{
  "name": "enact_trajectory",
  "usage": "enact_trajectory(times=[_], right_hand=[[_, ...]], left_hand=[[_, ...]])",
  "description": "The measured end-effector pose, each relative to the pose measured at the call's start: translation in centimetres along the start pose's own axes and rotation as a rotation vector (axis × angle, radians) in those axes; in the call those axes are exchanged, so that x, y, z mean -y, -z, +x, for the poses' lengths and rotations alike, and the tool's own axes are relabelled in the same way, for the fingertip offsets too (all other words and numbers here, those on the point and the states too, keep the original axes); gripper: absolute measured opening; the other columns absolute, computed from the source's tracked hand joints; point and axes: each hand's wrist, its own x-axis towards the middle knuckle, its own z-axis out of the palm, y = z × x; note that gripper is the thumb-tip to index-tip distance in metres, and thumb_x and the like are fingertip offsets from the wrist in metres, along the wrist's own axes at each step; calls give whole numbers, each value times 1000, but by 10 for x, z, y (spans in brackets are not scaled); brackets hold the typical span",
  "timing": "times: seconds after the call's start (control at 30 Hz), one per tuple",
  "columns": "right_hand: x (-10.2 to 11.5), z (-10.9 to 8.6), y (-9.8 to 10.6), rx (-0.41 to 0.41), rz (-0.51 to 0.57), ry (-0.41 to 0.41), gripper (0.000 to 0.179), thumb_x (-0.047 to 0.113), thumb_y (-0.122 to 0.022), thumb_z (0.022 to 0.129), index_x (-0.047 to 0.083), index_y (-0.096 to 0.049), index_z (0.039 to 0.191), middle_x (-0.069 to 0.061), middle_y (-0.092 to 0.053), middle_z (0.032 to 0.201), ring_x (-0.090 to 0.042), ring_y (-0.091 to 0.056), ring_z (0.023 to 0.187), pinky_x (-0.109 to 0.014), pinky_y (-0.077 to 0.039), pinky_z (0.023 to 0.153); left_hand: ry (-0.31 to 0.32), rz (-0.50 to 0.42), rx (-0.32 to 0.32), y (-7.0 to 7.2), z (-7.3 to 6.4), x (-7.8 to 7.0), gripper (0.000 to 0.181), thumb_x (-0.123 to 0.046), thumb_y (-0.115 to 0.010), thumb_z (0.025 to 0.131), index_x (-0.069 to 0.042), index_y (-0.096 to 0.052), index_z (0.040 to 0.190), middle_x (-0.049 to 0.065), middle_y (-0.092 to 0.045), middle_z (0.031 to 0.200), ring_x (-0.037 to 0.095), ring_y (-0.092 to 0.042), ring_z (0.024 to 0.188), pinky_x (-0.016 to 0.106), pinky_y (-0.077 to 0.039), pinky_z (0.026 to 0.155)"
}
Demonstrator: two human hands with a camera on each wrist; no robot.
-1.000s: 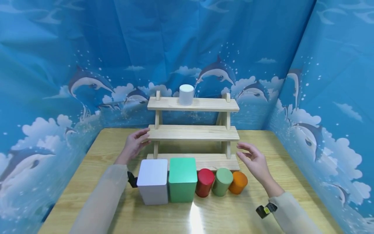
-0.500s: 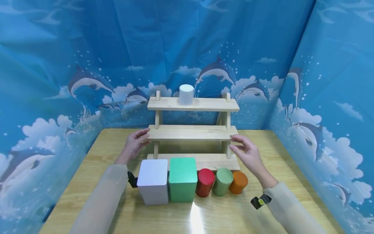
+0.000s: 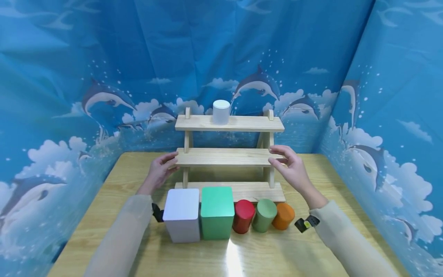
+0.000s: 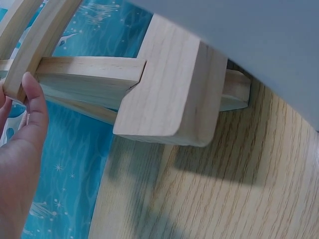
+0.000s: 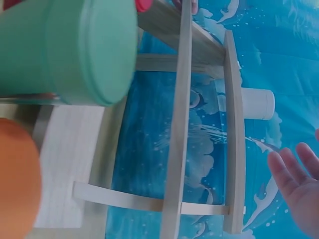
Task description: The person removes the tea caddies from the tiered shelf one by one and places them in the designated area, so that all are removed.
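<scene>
A three-tier wooden display shelf [image 3: 228, 157] stands on the table. My left hand [image 3: 160, 171] pinches the left end of its middle board; the left wrist view shows the thumb [image 4: 35, 99] against the board's edge, with the other fingers partly out of frame. My right hand [image 3: 292, 171] hovers by the right end of the middle board, fingers loosely bent, thumb apart, nothing held. In the right wrist view its fingers [image 5: 286, 169] are clear of the wood. A white cylinder [image 3: 220, 112] stands on the top board.
Before the shelf's bottom board stand, left to right, a white box [image 3: 181, 215], a green box [image 3: 217, 213], a red cylinder [image 3: 243, 216], a pale green cylinder [image 3: 264, 215] and an orange cylinder [image 3: 283, 216]. A blue dolphin-print curtain [image 3: 214, 57] surrounds the table.
My right hand has moved left and slightly up, from beside the shelf to the right end of the middle board. My left hand stays where it was.
</scene>
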Motion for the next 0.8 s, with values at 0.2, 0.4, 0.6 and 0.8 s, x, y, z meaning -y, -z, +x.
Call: enact_trajectory(times=[0.2, 0.4, 0.6, 0.8], right_hand=[[5, 11, 1, -2, -45, 10, 30, -6, -59, 87, -9, -55, 117, -24, -54, 117, -39, -52, 107, -21, -49, 84], [10, 22, -1, 23, -81, -14, 32, -1, -60, 89, -6, -55, 120, -20, -55, 118, -35, -52, 109, -19, -47, 86], [13, 33, -4, 37, -95, -1, 32, 1, -60, 89, -6, -55, 120, -21, -54, 118, -33, -53, 109, -17, -47, 85], [14, 44, -10, 44, -65, 17, 32, 0, -60, 89, -6, -55, 120, -19, -56, 118, -37, -53, 108, -20, -49, 84]], left_hand=[[-6, 21, -1, 0, 0, 1, 45, -20, -64, 88, -6, -52, 129, 8, -46, 129, 17, -55, 104, 28, -52, 84], [-26, 5, 5, 1, 1, 2, 47, -18, -64, 88, -2, -50, 130, 8, -48, 126, 15, -56, 100, 27, -53, 82], [-36, 24, -3, 0, 1, 1, 47, -19, -64, 88, -2, -51, 130, 7, -49, 126, 15, -56, 101, 27, -53, 82], [-30, 42, -9, -1, 0, 1, 46, -21, -64, 88, -4, -51, 130, 8, -48, 128, 17, -56, 103, 27, -52, 83]])
